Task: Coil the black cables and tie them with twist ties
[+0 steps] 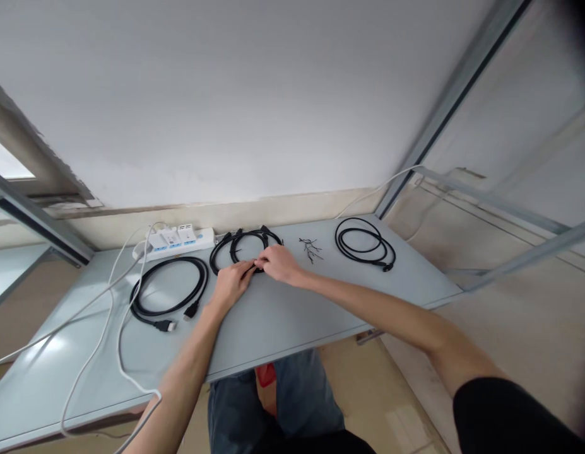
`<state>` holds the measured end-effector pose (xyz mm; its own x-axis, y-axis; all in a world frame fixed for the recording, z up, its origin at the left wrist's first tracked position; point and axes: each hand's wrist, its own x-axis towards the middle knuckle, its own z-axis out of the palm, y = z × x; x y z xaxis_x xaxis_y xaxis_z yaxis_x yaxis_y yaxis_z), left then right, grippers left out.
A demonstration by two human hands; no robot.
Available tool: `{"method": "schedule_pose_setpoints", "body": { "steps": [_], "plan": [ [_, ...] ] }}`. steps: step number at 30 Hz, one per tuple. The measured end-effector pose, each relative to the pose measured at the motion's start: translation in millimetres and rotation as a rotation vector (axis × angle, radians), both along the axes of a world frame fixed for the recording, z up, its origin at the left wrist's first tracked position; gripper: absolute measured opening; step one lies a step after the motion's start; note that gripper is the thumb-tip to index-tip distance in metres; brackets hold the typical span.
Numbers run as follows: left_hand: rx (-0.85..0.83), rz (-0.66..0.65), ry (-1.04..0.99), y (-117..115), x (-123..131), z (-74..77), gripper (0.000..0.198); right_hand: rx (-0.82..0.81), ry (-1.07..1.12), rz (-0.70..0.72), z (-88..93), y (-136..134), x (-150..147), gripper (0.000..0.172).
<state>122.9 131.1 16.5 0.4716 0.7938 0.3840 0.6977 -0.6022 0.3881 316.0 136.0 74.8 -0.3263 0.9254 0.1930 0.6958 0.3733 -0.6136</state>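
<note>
A coiled black cable (240, 247) lies in the middle of the grey table (283, 315), near the wall. My left hand (231, 282) and my right hand (279, 262) meet at the coil's near edge, both with fingers pinched on the cable. A small bunch of black twist ties (310, 248) lies just right of my right hand.
A larger black coiled cable with plugs (166, 295) lies to the left. Another black coil (364, 244) rests at the right end. A white power strip (176, 242) with white leads (103, 328) sits by the wall. Metal frame bars (505, 208) stand at the right.
</note>
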Motion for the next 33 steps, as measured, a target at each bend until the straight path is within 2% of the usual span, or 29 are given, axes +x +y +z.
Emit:
{"method": "schedule_pose_setpoints", "body": {
  "steps": [3,5,8,10,13,17,20,24,25,26,28,30,33],
  "plan": [
    [0.004,0.007,0.034,-0.1,0.4,-1.5,0.033,-0.113,0.105,-0.128,-14.3,-8.2,-4.6,0.034],
    [-0.008,0.014,0.059,-0.4,0.7,-2.9,0.033,-0.018,0.06,-0.165,-26.2,-14.7,-7.5,0.031],
    [-0.037,-0.002,0.048,-0.7,0.2,-3.4,0.031,0.154,-0.052,-0.116,-38.5,-22.9,-6.8,0.023],
    [-0.046,-0.048,0.02,-0.4,-1.3,-1.5,0.03,0.184,-0.072,-0.067,-39.0,-25.5,-0.3,0.023],
    [-0.019,-0.094,0.014,1.1,-5.9,3.2,0.03,0.181,-0.039,-0.068,-29.9,-26.8,18.6,0.028],
    [0.038,-0.012,-0.019,4.6,-17.4,9.3,0.017,0.139,0.129,-0.134,-20.1,-34.6,51.6,0.026],
    [0.091,0.151,-0.289,6.5,-25.0,23.4,0.017,0.088,0.331,-0.216,-27.9,-48.6,70.3,0.039],
    [0.177,0.43,-0.894,-0.1,-16.0,68.6,0.039,0.045,0.569,-0.264,-48.6,-69.1,70.3,0.035],
    [0.168,0.433,-1.103,-3.8,-9.0,80.9,0.045,-0.026,0.635,-0.235,-51.7,-72.9,64.7,0.033],
    [0.126,0.375,-1.312,-8.2,-0.7,91.6,0.051,-0.119,0.708,-0.192,-53.1,-75.8,57.2,0.033],
    [-0.001,0.223,-1.562,-18.1,17.4,104.4,0.057,-0.322,0.884,-0.086,-49.6,-77.7,38.1,0.04],
    [-0.166,0.133,-1.69,-27.7,33.8,103.7,0.058,-0.478,1.11,0.0,-38.3,-72.9,18.0,0.047],
    [-0.345,0.097,-1.751,-37.7,49.5,84.4,0.055,-0.557,1.462,0.052,-12.9,-52.4,-2.6,0.039]
  ]
}}
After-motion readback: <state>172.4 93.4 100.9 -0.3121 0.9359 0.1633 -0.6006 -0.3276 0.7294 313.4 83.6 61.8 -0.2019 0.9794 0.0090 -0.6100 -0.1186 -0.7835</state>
